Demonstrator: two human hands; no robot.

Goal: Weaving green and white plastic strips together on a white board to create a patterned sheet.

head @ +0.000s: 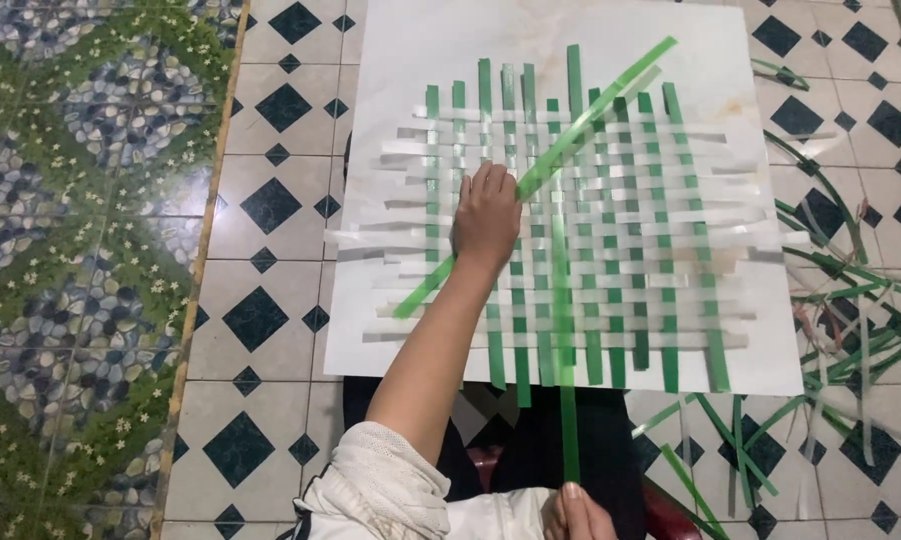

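A woven mat (621, 200) of green upright strips and white cross strips lies on a white board (401, 60). My left hand (486, 218) rests on the mat's left half, its fingers curled over a long diagonal green strip (596, 100) that runs from lower left to the upper right. At the bottom edge my right hand (576, 512) pinches the near end of a long upright green strip (569, 420), which reaches up into the weave.
The board sits on a tiled floor (271, 300) with dark diamond shapes. A heap of loose green and white strips (851, 300) lies to the right. A pebble-and-grass patterned surface (71, 250) borders the left side.
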